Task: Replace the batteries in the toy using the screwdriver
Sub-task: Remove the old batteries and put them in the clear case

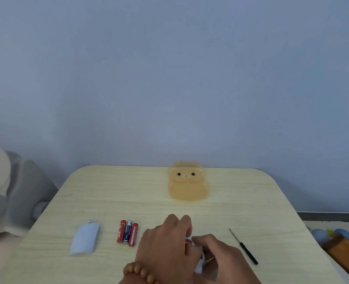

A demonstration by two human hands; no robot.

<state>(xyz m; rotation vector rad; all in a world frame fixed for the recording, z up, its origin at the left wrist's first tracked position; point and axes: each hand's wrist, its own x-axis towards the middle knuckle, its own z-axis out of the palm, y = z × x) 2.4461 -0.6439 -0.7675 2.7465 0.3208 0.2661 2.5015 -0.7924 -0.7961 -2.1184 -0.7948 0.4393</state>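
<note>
My left hand (165,240) and my right hand (218,257) meet at the near edge of the table over a white toy body (200,265), mostly hidden between them. A red battery (186,243) shows between the fingers; which hand pinches it I cannot tell. My right hand curls round the toy. Three loose batteries (127,232), two red and one dark blue, lie side by side to the left. Further left lies the pale blue battery cover (85,238). The black-handled screwdriver (244,247) lies on the table to the right of my hands.
An orange translucent bear-faced holder (186,181) stands at the table's far edge. The wooden table (108,193) has rounded far corners. A grey and white soft object (7,191) sits off the left side, and coloured items (337,242) lie off the right.
</note>
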